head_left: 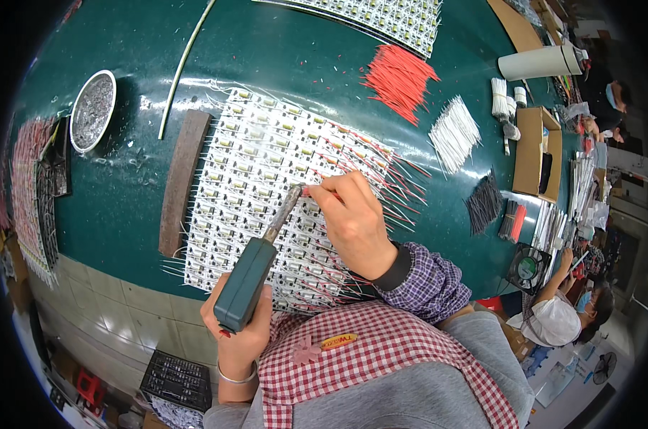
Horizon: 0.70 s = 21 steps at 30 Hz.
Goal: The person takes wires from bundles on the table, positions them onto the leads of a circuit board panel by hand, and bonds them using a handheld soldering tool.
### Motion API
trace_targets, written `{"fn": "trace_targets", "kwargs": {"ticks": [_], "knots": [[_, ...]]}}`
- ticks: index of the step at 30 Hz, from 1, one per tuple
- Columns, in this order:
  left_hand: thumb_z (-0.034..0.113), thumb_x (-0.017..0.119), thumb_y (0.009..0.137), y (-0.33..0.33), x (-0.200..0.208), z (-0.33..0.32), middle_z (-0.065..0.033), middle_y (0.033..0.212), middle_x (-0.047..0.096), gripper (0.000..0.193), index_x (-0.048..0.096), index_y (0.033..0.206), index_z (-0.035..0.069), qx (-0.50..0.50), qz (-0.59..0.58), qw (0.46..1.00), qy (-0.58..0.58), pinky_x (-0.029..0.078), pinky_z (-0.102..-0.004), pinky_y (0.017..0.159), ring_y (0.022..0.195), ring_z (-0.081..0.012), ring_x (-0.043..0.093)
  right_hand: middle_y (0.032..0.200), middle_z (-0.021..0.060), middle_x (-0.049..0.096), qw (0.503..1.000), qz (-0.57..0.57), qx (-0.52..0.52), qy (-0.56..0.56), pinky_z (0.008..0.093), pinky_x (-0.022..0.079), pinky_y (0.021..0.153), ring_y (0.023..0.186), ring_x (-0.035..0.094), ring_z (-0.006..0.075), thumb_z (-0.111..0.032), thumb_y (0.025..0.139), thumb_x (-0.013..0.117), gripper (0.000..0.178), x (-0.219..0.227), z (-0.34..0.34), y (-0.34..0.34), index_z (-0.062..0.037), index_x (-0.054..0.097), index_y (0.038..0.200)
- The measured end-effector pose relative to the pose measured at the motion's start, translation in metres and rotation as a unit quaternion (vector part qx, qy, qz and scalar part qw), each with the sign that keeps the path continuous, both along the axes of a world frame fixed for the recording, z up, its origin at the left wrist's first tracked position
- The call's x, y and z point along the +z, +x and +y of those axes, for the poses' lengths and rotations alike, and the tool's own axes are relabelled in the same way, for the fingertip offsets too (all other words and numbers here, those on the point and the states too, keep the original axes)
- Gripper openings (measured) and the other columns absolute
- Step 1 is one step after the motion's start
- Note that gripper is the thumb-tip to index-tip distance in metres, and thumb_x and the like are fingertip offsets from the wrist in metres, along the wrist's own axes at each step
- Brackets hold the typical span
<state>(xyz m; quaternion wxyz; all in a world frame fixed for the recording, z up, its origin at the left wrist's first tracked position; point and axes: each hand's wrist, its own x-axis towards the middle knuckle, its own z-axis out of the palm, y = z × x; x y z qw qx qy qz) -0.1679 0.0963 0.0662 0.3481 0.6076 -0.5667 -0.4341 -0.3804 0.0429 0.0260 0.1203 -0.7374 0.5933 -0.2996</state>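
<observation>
My left hand (244, 342) is wrapped round the green body of a soldering iron (246, 282). The iron's metal tip reaches up and right onto a white panel of small circuit boards (245, 161) lying on the green table. Close by that tip, my right hand (356, 227) pinches a short red wire (307, 191) between thumb and finger, its end at the board surface. Red and white wires (402, 182) stick out from the panel's right side. Along its left edge lies a brown bar (184, 182). The exact joint under the tip is too small to make out.
Piles of red wires (399, 82), white wires (455, 134) and black wires (484, 204) lie to the right. Beyond them are a cardboard box (520, 154) and a pale bottle (542, 63). A bowl (114, 114) stands at left. Two people sit farther right.
</observation>
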Motion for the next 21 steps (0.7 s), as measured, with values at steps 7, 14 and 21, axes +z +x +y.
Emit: {"fn": "trace_targets", "kwargs": {"ticks": [7,14,21], "knots": [[-0.001,0.076,0.077,0.006,-0.003,0.014,-0.0126,0.084,0.068,0.022,0.068,0.096,-0.009,0.063,0.035,0.997,0.024,0.050,-0.0284,0.060,0.067,-0.0175,0.064,0.094,0.0108,0.057,1.000,0.024,0.016,-0.002,0.0336,0.050,0.071,0.088,0.055,0.0260,0.006,0.071,0.064,0.031,-0.003,0.002,-0.003,0.0030,0.067,0.101],[0.001,0.078,0.076,0.007,-0.005,0.020,-0.0147,0.084,0.070,0.024,0.068,0.095,-0.009,0.082,0.007,0.997,0.007,0.052,-0.0298,0.061,0.066,-0.0213,0.067,0.093,0.0108,0.057,1.000,0.006,0.017,0.004,0.0343,0.050,0.071,0.087,0.055,0.0265,0.007,0.071,0.064,0.029,-0.003,0.003,-0.003,0.0028,0.067,0.100],[0.001,0.079,0.076,0.012,-0.006,0.024,-0.0145,0.084,0.071,0.025,0.068,0.096,-0.009,0.076,-0.003,0.997,0.002,0.053,-0.0296,0.062,0.066,-0.0205,0.067,0.088,0.0090,0.062,0.998,-0.047,0.006,-0.032,0.0347,0.049,0.067,0.079,0.058,0.0254,0.011,0.075,0.070,0.026,0.004,0.011,0.002,0.0009,0.069,0.098]]}}
